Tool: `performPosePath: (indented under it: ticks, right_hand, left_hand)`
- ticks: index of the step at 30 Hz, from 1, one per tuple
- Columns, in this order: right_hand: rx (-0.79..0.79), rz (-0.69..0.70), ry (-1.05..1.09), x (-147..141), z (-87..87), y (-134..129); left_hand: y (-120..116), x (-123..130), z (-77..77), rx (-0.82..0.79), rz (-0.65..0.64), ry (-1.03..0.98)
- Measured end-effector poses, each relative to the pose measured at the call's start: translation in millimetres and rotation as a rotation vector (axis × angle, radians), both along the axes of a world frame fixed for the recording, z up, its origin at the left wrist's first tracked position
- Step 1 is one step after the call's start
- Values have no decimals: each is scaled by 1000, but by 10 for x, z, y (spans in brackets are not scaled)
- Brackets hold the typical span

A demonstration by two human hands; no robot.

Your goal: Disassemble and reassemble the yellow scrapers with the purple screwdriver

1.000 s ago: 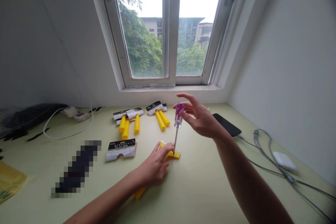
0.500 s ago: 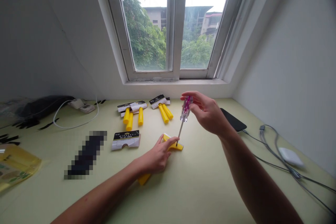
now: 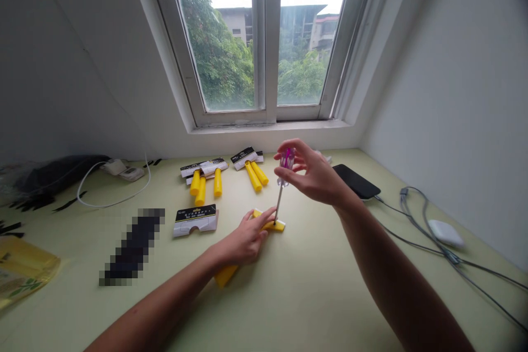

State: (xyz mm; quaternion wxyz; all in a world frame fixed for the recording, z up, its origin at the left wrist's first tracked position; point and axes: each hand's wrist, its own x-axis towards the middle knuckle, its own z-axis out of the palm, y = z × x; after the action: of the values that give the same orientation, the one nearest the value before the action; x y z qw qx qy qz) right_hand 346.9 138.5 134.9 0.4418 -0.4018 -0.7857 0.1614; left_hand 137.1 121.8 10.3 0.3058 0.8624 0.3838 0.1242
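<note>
A yellow scraper-like tool (image 3: 226, 275) lies on the table, its wide head pointing away and its handle partly hidden under my left hand (image 3: 246, 239). The fingers of that hand are wrapped round the tool near its head. My right hand (image 3: 307, 171) grips the clear and pink handle of a screwdriver (image 3: 279, 202) from above. The screwdriver is tilted slightly, and its tip touches the yellow head beside my left fingertips.
Yellow-handled tools in card sleeves (image 3: 218, 182) lie at the back, with two more (image 3: 253, 176) beside them. A loose card sleeve (image 3: 195, 220) is left of centre. A black phone (image 3: 357, 181), cables and a white case (image 3: 445, 232) lie right; a yellow bag (image 3: 28, 269) left.
My right fingers have shifted round the screwdriver handle, which stands a little more upright. The whole view has moved slightly, and the yellow tool stays under my left hand.
</note>
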Motion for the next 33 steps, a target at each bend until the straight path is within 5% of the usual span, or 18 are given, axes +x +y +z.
performPosePath:
  ticks: [4,7,11,16,21,27,30,33]
  right_hand:
    - [29,-51,-4,-12,-35,20]
    - [-7,-7,-13,5,-24,-3]
    - [9,-117,-142,18,29,-64]
    - [80,-244,-195,50,67,-99]
    - [4,-147,-37,53,18,-74]
    - [56,-281,278,-163,-163,-75]
    - [41,-185,466,-209,-228,-35]
    - [-77,92,548,-184,-241,18]
  left_hand:
    - [23,51,-28,146,48,-9]
    - [-45,30,-33,337,208,107]
    - [-132,-25,-23,232,346,324]
    - [-122,-11,-58,209,316,337]
    - [-148,5,-83,302,197,326]
    - [-152,12,-89,292,180,362]
    - [-142,7,-96,284,189,349]
    - [-145,-3,-99,281,194,315]
